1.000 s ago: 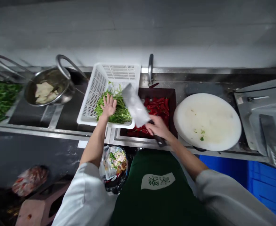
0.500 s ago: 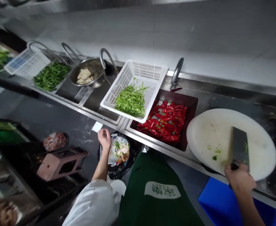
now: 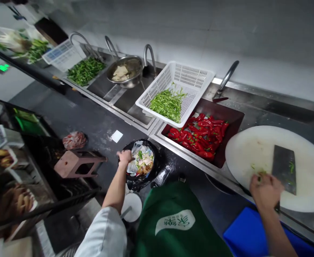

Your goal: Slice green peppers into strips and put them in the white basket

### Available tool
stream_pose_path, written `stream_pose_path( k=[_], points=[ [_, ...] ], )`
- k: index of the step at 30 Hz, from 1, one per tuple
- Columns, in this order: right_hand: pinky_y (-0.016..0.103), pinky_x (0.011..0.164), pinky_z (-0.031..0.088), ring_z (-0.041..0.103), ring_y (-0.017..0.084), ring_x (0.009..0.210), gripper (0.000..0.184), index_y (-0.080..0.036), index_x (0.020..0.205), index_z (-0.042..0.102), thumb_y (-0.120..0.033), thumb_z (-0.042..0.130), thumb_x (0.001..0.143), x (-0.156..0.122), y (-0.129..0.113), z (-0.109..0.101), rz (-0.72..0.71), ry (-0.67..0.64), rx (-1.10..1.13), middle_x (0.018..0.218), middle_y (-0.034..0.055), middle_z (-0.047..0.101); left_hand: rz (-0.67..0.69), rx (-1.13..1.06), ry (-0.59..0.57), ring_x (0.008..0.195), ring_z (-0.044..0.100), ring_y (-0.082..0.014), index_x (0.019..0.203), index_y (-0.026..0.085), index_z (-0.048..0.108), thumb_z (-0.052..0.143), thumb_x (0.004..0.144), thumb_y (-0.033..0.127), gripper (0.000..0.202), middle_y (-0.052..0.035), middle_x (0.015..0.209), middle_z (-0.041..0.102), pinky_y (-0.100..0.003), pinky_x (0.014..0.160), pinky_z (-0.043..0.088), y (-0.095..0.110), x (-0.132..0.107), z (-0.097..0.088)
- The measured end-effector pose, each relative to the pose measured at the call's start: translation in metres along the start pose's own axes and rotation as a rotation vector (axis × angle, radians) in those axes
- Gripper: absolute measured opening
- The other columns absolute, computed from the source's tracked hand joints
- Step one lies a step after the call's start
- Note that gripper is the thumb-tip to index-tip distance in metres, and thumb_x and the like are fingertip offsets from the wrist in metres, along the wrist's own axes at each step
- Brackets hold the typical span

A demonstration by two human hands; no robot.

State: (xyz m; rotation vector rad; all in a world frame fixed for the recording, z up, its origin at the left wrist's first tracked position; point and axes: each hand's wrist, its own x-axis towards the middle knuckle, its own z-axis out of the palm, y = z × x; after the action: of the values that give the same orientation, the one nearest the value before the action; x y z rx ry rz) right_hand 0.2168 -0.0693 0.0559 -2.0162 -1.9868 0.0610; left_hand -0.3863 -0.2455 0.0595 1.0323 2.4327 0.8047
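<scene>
My left hand (image 3: 125,156) reaches down to the rim of a black waste bin (image 3: 157,167) full of scraps and closes on its edge. My right hand (image 3: 265,187) rests on the near edge of a round white cutting board (image 3: 253,150), fingers curled around the handle of a cleaver (image 3: 284,167) that lies flat on the board. A white slotted basket (image 3: 194,80) holding green vegetable strips (image 3: 167,104) sits tilted over the sink edge. Beside it a dark tray holds red chillies (image 3: 199,135).
A steel bowl (image 3: 124,71) with pale pieces sits in the left sink under curved taps. Chopped greens (image 3: 85,69) lie further left. On the floor are a pink stool (image 3: 78,163), a bagged item (image 3: 74,140) and a blue crate (image 3: 242,233).
My left hand left the greens in the basket and dropped to the bin rim. My right hand carried the cleaver from over the chillies and laid it on the cutting board. The view swung left.
</scene>
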Motion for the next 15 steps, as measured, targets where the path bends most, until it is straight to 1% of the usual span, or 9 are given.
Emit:
stream_pose_path(
  k=[2,3,5,6,7,9,11,13,15],
  points=[
    [0.050,0.099,0.044,0.059,0.035,0.106,0.044,-0.013,0.083,0.069,-0.044,0.037,0.086,-0.020,-0.049,0.015,-0.141,-0.057,0.157,0.106,0.0255,0.066,-0.109,0.021,-0.045,0.100,0.067,-0.0290,0.084,0.014,0.066,0.057,0.087,0.032,0.021,-0.0146,0.087,0.072,-0.046,0.099,0.048,-0.021,-0.021,0.021],
    [0.049,0.099,0.045,0.060,0.033,0.105,0.043,-0.014,0.081,0.067,-0.045,0.038,0.087,-0.038,-0.077,0.025,-0.187,-0.125,0.229,0.106,0.0231,0.066,-0.159,0.004,-0.042,0.103,0.066,-0.0283,0.085,0.014,0.067,0.056,0.085,0.022,0.014,-0.0158,0.096,0.072,-0.044,0.100,0.048,-0.035,-0.032,0.026],
    [0.047,0.097,0.048,0.062,0.029,0.103,0.039,-0.015,0.083,0.067,-0.043,0.040,0.085,-0.087,-0.136,0.048,-0.263,-0.346,0.361,0.108,0.0199,0.068,-0.221,-0.078,-0.003,0.112,0.065,-0.0264,0.091,0.014,0.068,0.053,0.078,0.009,0.021,-0.0158,0.114,0.069,-0.040,0.104,0.046,-0.070,-0.053,0.026],
    [0.045,0.097,0.049,0.063,0.028,0.104,0.039,-0.014,0.090,0.069,-0.041,0.042,0.083,-0.118,-0.164,0.060,-0.285,-0.478,0.417,0.108,0.0190,0.069,-0.231,-0.145,0.018,0.111,0.066,-0.0255,0.093,0.014,0.068,0.052,0.075,0.005,0.026,-0.0149,0.115,0.069,-0.038,0.102,0.048,-0.089,-0.061,0.021],
    [0.044,0.099,0.049,0.063,0.028,0.105,0.041,-0.013,0.096,0.070,-0.041,0.043,0.080,-0.151,-0.190,0.071,-0.292,-0.605,0.458,0.108,0.0191,0.070,-0.246,-0.216,0.031,0.105,0.069,-0.0246,0.093,0.014,0.068,0.051,0.074,0.003,0.028,-0.0139,0.110,0.070,-0.036,0.097,0.051,-0.107,-0.067,0.013],
    [0.044,0.100,0.049,0.066,0.030,0.105,0.047,-0.010,0.098,0.072,-0.042,0.049,0.073,-0.220,-0.231,0.092,-0.243,-0.882,0.487,0.108,0.0202,0.071,-0.302,-0.333,0.042,0.082,0.073,-0.0216,0.092,0.013,0.068,0.052,0.075,0.004,0.025,-0.0115,0.092,0.072,-0.032,0.078,0.058,-0.142,-0.072,-0.009],
    [0.043,0.101,0.049,0.067,0.031,0.106,0.049,-0.012,0.095,0.075,-0.045,0.053,0.067,-0.277,-0.258,0.105,-0.191,-1.115,0.514,0.108,0.0186,0.073,-0.313,-0.436,0.017,0.069,0.072,-0.0181,0.093,0.012,0.068,0.054,0.081,0.008,0.019,-0.0096,0.084,0.072,-0.028,0.067,0.059,-0.172,-0.069,-0.035],
    [0.043,0.101,0.050,0.067,0.032,0.107,0.054,-0.014,0.097,0.077,-0.052,0.052,0.068,-0.311,-0.273,0.110,-0.122,-1.201,0.542,0.110,0.0162,0.073,-0.321,-0.406,-0.041,0.066,0.071,-0.0146,0.087,0.011,0.070,0.053,0.088,0.017,0.018,-0.0086,0.079,0.073,-0.026,0.068,0.058,-0.196,-0.064,-0.061],
    [0.043,0.102,0.050,0.066,0.033,0.110,0.060,-0.016,0.101,0.078,-0.058,0.053,0.067,-0.326,-0.284,0.108,-0.080,-1.183,0.573,0.114,0.0143,0.073,-0.365,-0.260,-0.080,0.065,0.070,-0.0142,0.069,0.013,0.068,0.048,0.090,0.018,0.030,-0.0082,0.068,0.071,-0.025,0.071,0.057,-0.216,-0.062,-0.083]
  ],
)
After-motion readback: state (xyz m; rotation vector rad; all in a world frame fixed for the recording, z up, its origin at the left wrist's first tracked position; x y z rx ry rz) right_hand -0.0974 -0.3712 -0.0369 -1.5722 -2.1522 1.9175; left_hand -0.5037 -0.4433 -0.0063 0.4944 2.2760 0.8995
